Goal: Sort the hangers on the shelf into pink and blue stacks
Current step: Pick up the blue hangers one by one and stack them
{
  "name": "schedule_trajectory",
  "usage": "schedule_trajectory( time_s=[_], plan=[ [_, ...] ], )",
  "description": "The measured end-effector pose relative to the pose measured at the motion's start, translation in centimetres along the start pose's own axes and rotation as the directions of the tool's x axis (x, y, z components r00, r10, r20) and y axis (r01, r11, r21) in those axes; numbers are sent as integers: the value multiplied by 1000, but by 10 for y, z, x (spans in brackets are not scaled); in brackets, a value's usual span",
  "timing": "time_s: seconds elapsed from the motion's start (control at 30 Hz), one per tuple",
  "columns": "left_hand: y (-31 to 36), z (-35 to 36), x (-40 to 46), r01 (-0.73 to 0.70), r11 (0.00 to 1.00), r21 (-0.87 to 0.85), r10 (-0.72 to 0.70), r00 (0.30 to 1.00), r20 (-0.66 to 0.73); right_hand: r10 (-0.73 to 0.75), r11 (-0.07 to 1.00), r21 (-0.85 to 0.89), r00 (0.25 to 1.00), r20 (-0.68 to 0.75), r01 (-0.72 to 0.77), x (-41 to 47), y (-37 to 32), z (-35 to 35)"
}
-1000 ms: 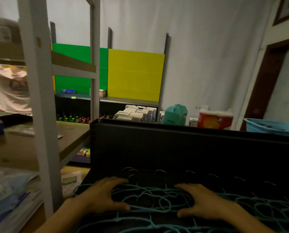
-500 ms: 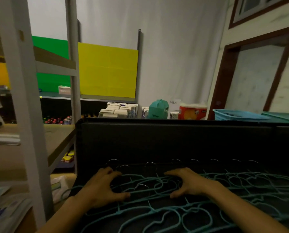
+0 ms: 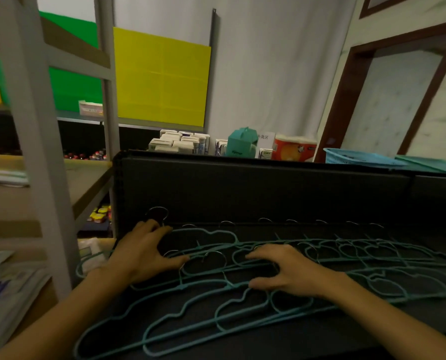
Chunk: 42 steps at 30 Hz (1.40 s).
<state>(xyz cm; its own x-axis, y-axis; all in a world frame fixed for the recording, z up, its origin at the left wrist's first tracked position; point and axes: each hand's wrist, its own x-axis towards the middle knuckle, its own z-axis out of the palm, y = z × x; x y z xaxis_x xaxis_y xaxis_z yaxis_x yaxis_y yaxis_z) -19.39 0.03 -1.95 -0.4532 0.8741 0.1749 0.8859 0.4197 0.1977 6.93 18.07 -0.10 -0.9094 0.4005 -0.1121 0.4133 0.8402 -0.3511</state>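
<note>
Hangers: blue hangers (image 3: 242, 302) lie flat and overlapping on the black shelf (image 3: 411, 328), spread from its left edge toward the right, hooks (image 3: 157, 213) pointing at the back wall (image 3: 242, 188). No pink ones can be made out, though a pinkish smudge at the right edge is too small to name.
Left hand: the left hand (image 3: 141, 252) rests flat near the back left corner, fingers spread and loose, tips on a hanger beside a metal hook; it grips nothing.
Right hand: the right hand (image 3: 284, 271) lies palm down mid-shelf, fingers splayed over several hangers, pressing rather than clasping.
Handling: thin coated wire, so likely light, springy and a little slick; the curvy outlines and hooks probably snag one another.
Where to hold: likely best at the neck just below the hook, or the straight bottom bar, lifting one free of its neighbours.
Risk: pulling one may drag the tangle off the front edge.
</note>
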Motion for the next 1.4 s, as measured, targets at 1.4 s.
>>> schedule_trajectory(
  time_s=[1.4],
  plan=[
    [194, -6, -8, -288, 950, 121, 309, 921, -235, -3, 921, -377, 964, -267, -101, -161, 44, -8]
  ],
)
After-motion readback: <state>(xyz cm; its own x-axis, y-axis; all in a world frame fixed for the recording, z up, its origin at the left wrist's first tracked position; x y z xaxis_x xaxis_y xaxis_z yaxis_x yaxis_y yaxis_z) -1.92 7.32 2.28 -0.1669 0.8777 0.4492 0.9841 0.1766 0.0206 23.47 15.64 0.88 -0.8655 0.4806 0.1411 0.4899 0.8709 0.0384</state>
